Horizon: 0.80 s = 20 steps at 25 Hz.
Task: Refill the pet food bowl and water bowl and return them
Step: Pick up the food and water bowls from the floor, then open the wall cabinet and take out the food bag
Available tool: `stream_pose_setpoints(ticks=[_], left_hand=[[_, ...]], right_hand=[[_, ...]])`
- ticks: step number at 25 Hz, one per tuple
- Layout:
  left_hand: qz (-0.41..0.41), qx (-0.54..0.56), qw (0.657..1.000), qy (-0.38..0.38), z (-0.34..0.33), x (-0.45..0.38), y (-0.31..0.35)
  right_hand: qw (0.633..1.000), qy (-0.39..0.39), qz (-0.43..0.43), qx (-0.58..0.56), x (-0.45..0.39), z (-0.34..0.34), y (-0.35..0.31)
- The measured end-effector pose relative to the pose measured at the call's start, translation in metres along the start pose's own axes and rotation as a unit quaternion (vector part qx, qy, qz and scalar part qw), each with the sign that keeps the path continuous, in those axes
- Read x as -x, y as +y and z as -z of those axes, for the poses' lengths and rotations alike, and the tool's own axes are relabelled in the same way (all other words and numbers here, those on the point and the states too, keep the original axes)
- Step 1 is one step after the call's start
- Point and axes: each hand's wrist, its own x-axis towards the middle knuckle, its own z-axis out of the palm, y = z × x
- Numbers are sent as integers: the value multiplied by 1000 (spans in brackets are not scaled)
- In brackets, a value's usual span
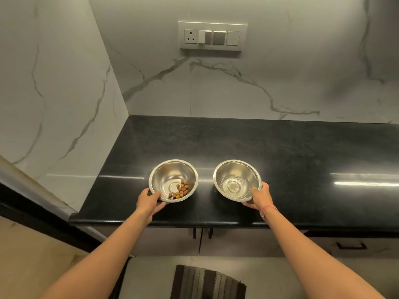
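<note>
Hands gripping round steel bowls (172, 169), kibble (180, 190), glossy black counter (280, 152)

Food bowl (173, 180): sitting on the countertop (280, 152), left of the water bowl (237, 180), near the front edge.
Kibble (180, 189): lying in the food bowl, at its near right side.
Left hand (149, 202): gripping the food bowl's near rim.
Right hand (261, 198): gripping the water bowl's near right rim.
Switch panel (212, 37): sitting on the wall behind the countertop.
Mat (207, 282): lying on the floor before the counter.

We see both forearms bare, no sleeves. Right wrist (268, 209) wears thin red thread band, seemingly wrapped twice. Left hand (149, 201) unadorned.
</note>
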Motion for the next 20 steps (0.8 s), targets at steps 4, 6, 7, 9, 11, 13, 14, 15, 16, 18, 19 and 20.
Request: stream_pose_setpoints(ticks=[4, 6, 7, 9, 11, 13, 14, 15, 16, 18, 19, 20], left_hand=[[-20, -60, 998, 17, 5, 0, 8], [-71, -110, 990, 55, 9, -4, 19], [-96, -130, 985, 68, 10, -5, 26], [-132, -157, 975, 82, 10, -6, 42], [-159, -171, 969, 84, 6, -3, 59], [-182, -186, 962, 87, -1, 0, 74], [-195, -193, 958, 86, -5, 2, 81], [-210, -203, 953, 84, -10, 4, 88], [-228, -214, 946, 83, -14, 7, 95], [-265, -241, 930, 83, -21, 11, 110], [-283, -257, 920, 84, -25, 12, 118], [-299, -273, 910, 86, -28, 14, 125]], right_hand=[[988, 62, 58, 131, 1, 5, -6], [985, 70, 85, 136, -1, 10, -19], [984, 68, 96, 135, -2, 11, -27], [981, 63, 120, 142, -2, 13, -47], [976, 57, 147, 151, 0, 14, -66], [971, 46, 171, 163, 3, 13, -83], [968, 40, 184, 168, 4, 13, -91], [964, 35, 197, 173, 5, 12, -98], [961, 33, 211, 177, 6, 12, -107], [955, 29, 232, 180, 7, 12, -125], [953, 28, 241, 180, 8, 11, -135], [951, 27, 249, 183, 9, 10, -145]])
